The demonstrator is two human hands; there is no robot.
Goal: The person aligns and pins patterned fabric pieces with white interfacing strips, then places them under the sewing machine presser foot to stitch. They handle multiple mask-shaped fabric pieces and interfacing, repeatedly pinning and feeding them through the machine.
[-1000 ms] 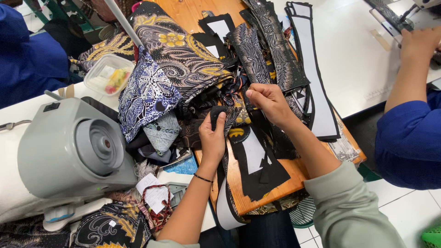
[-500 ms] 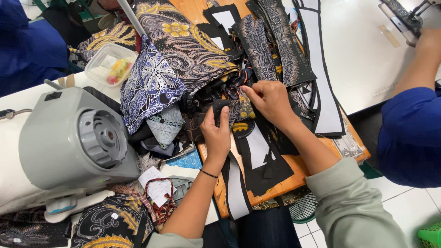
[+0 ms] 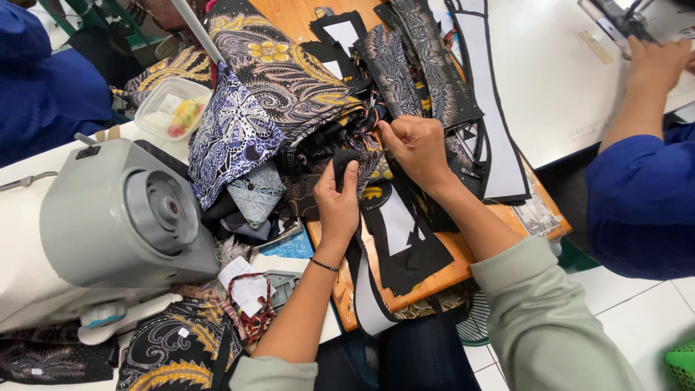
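Note:
My left hand (image 3: 337, 203) pinches a small black fabric piece (image 3: 342, 161) at the middle of a heap of batik cloth. My right hand (image 3: 415, 143) is closed on dark patterned fabric just to its right, fingers curled into the pile. A folded brown and gold batik cloth (image 3: 279, 61) and a blue and white batik cloth (image 3: 230, 137) lie to the left of both hands. Black cut pieces with white lining (image 3: 402, 235) lie on the wooden board (image 3: 434, 275) under my forearms.
A grey sewing machine (image 3: 123, 213) stands at the left. A clear plastic box (image 3: 172, 107) sits behind it. Long black and white strips (image 3: 496, 123) run along the right of the board. Another person in blue sleeves (image 3: 641, 195) works at the white table (image 3: 557, 87) on the right.
The view has shifted slightly. My hands stayed in the fabric pile, the right hand drawing a little up and away from the left, which keeps its pinch on the black piece.

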